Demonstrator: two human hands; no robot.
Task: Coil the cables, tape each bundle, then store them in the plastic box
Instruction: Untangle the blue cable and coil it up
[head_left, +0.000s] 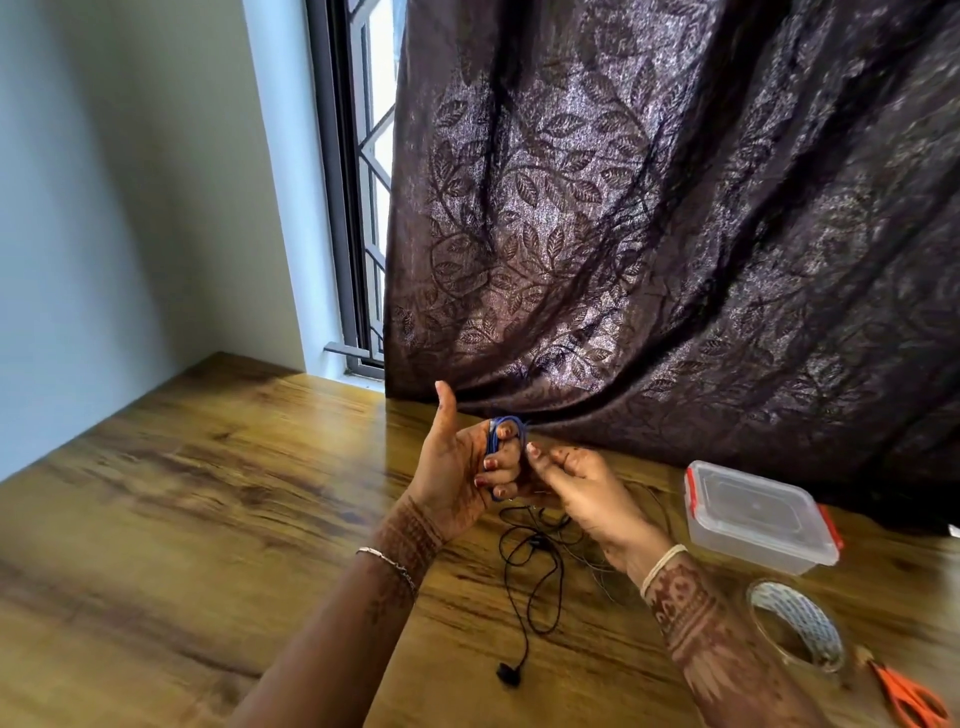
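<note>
gripping a small blue cable coil (500, 431) in the left hand (457, 467), fingers curled round the loops and thumb raised, a person works above a wooden table (208, 493). the coil stands nearly upright in the fist, long axis running up and down, facing right toward the right hand (582, 488), just beside it with fingertips bunched; whether they pinch a loose end cannot be told. tape roll (800, 629) and plastic box (753, 514) lie right, nearer that hand, likely the one to fetch them
</note>
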